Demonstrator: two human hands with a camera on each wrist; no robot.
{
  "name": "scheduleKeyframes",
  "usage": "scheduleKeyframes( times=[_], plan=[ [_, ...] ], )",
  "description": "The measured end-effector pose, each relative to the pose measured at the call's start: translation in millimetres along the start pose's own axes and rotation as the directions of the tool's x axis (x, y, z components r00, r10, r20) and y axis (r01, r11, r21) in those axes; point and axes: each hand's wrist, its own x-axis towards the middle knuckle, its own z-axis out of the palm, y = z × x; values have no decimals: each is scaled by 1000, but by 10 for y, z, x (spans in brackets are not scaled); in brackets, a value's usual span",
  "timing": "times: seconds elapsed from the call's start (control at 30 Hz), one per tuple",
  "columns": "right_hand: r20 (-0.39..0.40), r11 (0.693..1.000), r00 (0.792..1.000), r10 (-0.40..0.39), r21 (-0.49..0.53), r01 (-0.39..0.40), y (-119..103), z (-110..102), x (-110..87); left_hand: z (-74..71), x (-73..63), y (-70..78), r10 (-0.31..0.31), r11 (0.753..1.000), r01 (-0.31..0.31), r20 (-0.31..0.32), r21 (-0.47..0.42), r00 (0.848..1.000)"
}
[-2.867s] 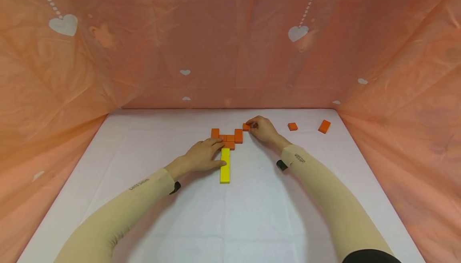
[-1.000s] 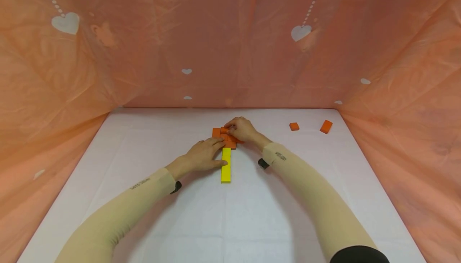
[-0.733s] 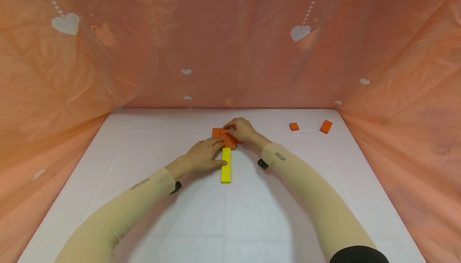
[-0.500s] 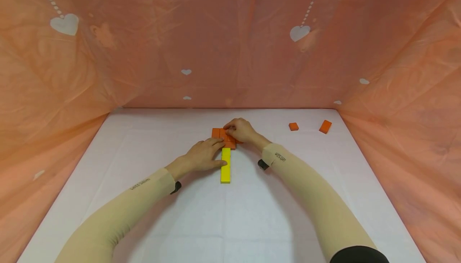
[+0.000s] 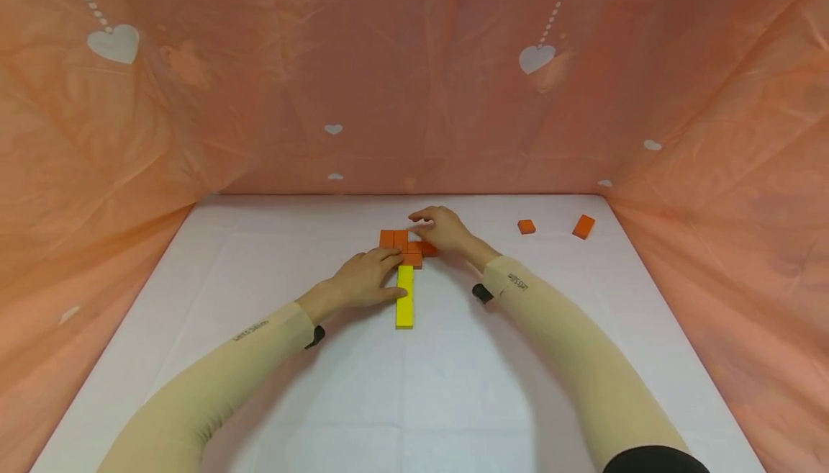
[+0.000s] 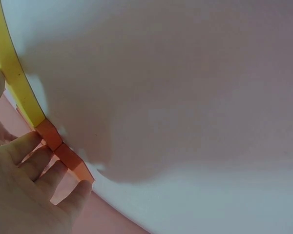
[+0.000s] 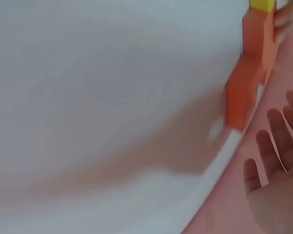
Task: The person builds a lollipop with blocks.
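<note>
Flat orange blocks (image 5: 393,239) lie together as a cluster at the table's far middle. From the cluster's near side a yellow bar (image 5: 404,313) runs toward me. My left hand (image 5: 364,280) rests fingertips on the cluster's left side, with its thumb on the yellow bar. The left wrist view has the same fingers along the edge of the orange blocks (image 6: 71,158). My right hand (image 5: 450,234) hovers at the cluster's far right, holding nothing, its fingers loosely bent. It partly covers the rightmost orange block (image 5: 429,250). In the right wrist view those fingers are apart from the blocks (image 7: 244,90).
Two loose orange pieces lie at the back right: a small square block (image 5: 527,227) and a longer rectangular block (image 5: 583,227). A white cloth covers the table (image 5: 466,379). Peach curtains (image 5: 414,98) with hearts rise behind and at both sides.
My right hand carried a small orange block left into the cluster, set it beside the upright left block, then let go and drew back slightly right. My left hand stayed in place.
</note>
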Motion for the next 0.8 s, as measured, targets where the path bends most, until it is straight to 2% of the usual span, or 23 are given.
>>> scheduleKeyframes(
  times=[0.1,0.27,0.5,0.8],
  plan=[
    [-6,1000,1000,-7,1,7,80,-99,-85,-3,-3,16,-8,1000,8,1,3,1000],
    [63,1000,998,-6,-26,8,226,-200,-218,-4,-8,43,-11,1000,11,-4,6,1000],
    [143,998,990,3,-59,5,333,-173,-281,-2,-5,38,-10,1000,10,2,1,1000],
    [120,997,992,-38,-67,46,346,-133,-298,0,4,26,-6,1000,6,3,2,1000]
  ],
)
